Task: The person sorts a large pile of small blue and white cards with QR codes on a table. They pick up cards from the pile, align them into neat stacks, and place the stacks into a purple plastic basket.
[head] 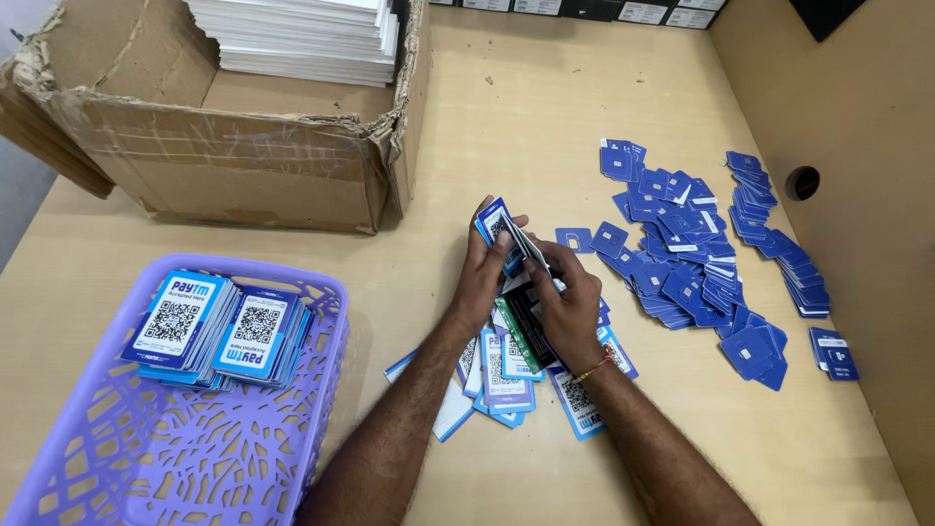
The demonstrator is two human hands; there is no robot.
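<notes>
My left hand (480,278) holds a small stack of blue-and-white code cards (497,226) upright over the table. My right hand (568,307) grips cards too: one white card (527,242) pulled from the left stack and a dark green-edged bundle (521,321) in its palm. A thread band circles my right wrist. Under both hands lies a loose pile of code cards (506,385) on the wooden table (506,146).
A purple plastic basket (166,458) at the lower left holds stacked code cards (219,331). A torn cardboard box (234,161) with white sheets (302,39) stands at the back left. Many small blue cards (701,263) lie scattered at the right, near a wooden side wall (857,117).
</notes>
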